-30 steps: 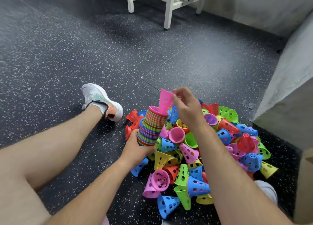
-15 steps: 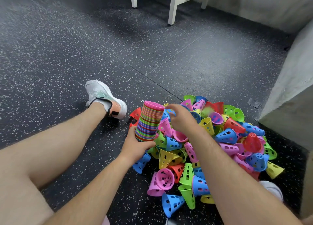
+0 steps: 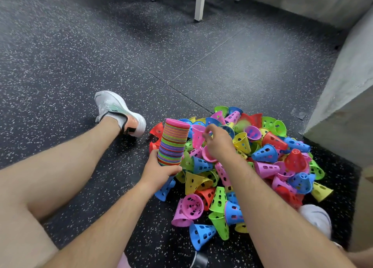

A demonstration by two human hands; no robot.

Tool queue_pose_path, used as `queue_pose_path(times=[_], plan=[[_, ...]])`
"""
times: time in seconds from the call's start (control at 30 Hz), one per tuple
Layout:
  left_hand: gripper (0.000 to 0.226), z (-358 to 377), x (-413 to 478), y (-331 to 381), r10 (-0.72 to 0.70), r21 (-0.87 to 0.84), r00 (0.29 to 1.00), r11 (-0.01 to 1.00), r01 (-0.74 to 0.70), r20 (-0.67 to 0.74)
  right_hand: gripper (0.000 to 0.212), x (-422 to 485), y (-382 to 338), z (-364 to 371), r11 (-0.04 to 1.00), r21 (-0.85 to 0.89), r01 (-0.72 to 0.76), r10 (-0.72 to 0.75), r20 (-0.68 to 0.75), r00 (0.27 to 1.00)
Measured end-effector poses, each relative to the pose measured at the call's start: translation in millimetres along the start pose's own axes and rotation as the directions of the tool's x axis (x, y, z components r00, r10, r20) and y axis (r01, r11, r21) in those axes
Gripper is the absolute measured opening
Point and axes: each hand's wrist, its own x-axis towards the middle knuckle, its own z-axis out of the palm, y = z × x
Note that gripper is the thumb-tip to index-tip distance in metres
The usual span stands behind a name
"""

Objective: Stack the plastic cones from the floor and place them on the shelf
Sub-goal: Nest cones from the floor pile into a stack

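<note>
A tall stack of nested plastic cones (image 3: 173, 142) with striped rims stands upright, slightly tilted, in my left hand (image 3: 159, 172), which grips its base just above the floor. Right of the stack, my right hand (image 3: 219, 144) pinches a pink cone (image 3: 197, 136) at the top of a heap of loose cones (image 3: 262, 163). The heap holds several pink, blue, green, yellow and red perforated cones lying every way on the dark speckled floor.
My bare left leg and white shoe (image 3: 119, 112) stretch out left of the heap; another white shoe (image 3: 316, 219) shows at lower right. A grey concrete block (image 3: 343, 98) borders the heap on the right. White furniture legs (image 3: 198, 5) stand at the far top.
A second ago my right hand dropped a pink cone onto the stack. It then went down into the heap and now pinches another pink cone. The stack sits lower, nearer the floor.
</note>
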Motion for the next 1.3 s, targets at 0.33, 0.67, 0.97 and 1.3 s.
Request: queue_pose_path(times=[0.33, 0.67, 0.97, 1.3], plan=[[0.063, 11, -8, -2, 0.032, 0.057, 0.999, 0.998, -0.034, 0.038, 0.007, -20, -5, -69, 0.940, 0.319, 0.121, -0.053, -0.213, 0.976], [0.061, 13, -19, 11, 0.127, 0.054, 0.991, 0.990, -0.128, 0.033, 0.030, -43, -34, -67, 0.934, 0.305, 0.189, -0.235, 0.123, 0.964], [0.062, -25, -26, 13, 0.125, 0.086, 0.990, 0.989, -0.120, -0.065, 0.020, -39, -49, -38, 0.925, 0.352, 0.142, -0.163, 0.029, 0.986], [0.064, -41, -27, -21, -0.009, 0.128, 0.998, 0.992, 0.016, -0.060, 0.050, -54, -17, 55, 0.889, -0.307, 0.339, -0.251, 0.290, 0.923]])
